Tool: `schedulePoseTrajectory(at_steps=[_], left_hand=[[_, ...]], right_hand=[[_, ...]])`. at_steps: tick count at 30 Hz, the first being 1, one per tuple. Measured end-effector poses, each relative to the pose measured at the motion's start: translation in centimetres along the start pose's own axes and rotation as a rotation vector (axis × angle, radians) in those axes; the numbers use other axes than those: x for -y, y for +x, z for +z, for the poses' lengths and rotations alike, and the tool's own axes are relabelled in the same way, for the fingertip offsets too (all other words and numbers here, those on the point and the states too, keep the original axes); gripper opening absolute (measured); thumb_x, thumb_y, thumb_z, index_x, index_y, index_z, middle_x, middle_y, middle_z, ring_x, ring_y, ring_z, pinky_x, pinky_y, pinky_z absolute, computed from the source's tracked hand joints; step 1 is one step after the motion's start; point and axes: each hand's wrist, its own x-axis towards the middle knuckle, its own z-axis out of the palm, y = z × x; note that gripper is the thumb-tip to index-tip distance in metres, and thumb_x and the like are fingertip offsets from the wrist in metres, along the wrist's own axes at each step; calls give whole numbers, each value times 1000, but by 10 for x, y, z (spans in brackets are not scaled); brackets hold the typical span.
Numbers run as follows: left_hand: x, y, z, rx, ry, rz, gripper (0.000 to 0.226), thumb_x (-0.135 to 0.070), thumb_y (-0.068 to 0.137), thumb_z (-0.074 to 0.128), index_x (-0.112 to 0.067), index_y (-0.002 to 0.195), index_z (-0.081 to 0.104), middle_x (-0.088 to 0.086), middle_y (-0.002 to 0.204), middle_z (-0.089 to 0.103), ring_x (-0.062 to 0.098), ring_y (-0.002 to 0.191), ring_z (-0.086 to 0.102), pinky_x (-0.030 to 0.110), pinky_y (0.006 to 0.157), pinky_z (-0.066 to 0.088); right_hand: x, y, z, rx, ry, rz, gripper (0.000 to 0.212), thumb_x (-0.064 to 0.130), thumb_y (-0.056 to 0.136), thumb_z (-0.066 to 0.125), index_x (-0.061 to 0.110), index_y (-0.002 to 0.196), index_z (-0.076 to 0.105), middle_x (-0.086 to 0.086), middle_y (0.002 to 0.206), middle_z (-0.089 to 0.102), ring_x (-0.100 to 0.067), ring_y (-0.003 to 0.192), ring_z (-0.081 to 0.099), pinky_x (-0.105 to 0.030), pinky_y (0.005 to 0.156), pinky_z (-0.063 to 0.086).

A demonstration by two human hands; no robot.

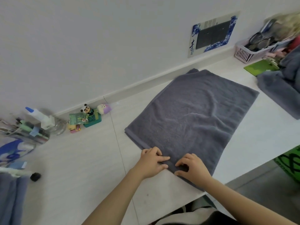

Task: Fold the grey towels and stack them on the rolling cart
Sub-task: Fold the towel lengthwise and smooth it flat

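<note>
**Both hands at the near edge of a half-folded towel**

Head view: the grey towel [193,114] lies flat on the white table [81,168], already doubled, its layered edge showing at the left. The left hand [152,161] and right hand [191,168] sit close together on the near edge, fingers curled down into the cloth, apparently pinching it to lift for the next fold. More grey towels [279,88] wait heaped at the right, well apart. The cart is not in view, so stacking looks some way off.
</note>
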Motion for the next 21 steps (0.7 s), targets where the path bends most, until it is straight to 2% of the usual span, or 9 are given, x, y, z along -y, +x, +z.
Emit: schedulePoseTrajectory(at_steps=[4,7,9,11,13,14,16,18,21], left_hand=[[0,-2,-1,3,-51,-2,39,-47,92,54,-38,130,55,-9,121,39,5,112,30,17,103,9],[-2,-3,-4,9,-88,-7,38,-45,90,57,-37,127,59,-10,119,39,10,119,34,22,110,15],[-3,-3,-6,22,-106,-21,38,-46,88,60,-36,125,61,-10,118,39,10,118,34,23,110,17],[-3,-3,-8,41,-99,-22,44,-51,82,65,-37,124,61,-10,118,39,8,114,32,22,108,17],[-4,-3,-8,52,-56,6,52,-56,75,69,-38,124,61,-11,115,37,8,113,30,22,106,17],[-5,-3,-7,45,-43,20,54,-57,72,71,-38,122,62,-12,113,36,8,113,29,23,106,16],[-12,-1,-5,6,-65,41,49,-55,71,73,-35,115,67,-14,112,35,7,112,27,25,106,17],[-17,3,-3,-50,-122,48,38,-50,71,75,-30,104,73,-15,111,39,4,111,27,28,106,19],[-26,13,-8,-69,-159,29,33,-50,74,73,-26,96,74,-14,110,47,4,112,34,27,103,21]], right_hand=[[-3,-6,12,-90,-56,-58,37,46,54,80,38,85,60,14,83,55,-8,74,45,-26,66,38],[-2,-6,14,-193,-97,-86,12,44,68,61,36,77,63,15,77,55,-3,75,37,-22,62,35],[2,-3,14,-194,-88,-61,16,42,73,53,34,73,66,16,75,54,-3,74,35,-23,62,35],[4,0,9,-144,-18,11,12,36,79,60,30,77,70,21,77,48,-5,79,37,-28,73,35],[4,3,-2,6,112,114,4,30,84,65,31,82,68,25,83,46,-7,88,40,-27,85,32],[4,4,-9,68,169,141,7,28,85,66,33,79,64,23,86,49,-7,91,42,-25,88,33],[0,3,-25,153,293,174,16,26,86,65,36,75,58,17,90,55,-3,89,48,-19,84,38],[-4,2,-42,247,373,215,12,24,89,62,31,80,60,15,90,59,1,84,52,-13,78,38],[-18,-7,-76,347,503,283,11,22,93,57,23,84,64,15,79,61,-3,76,53,-18,79,39]])
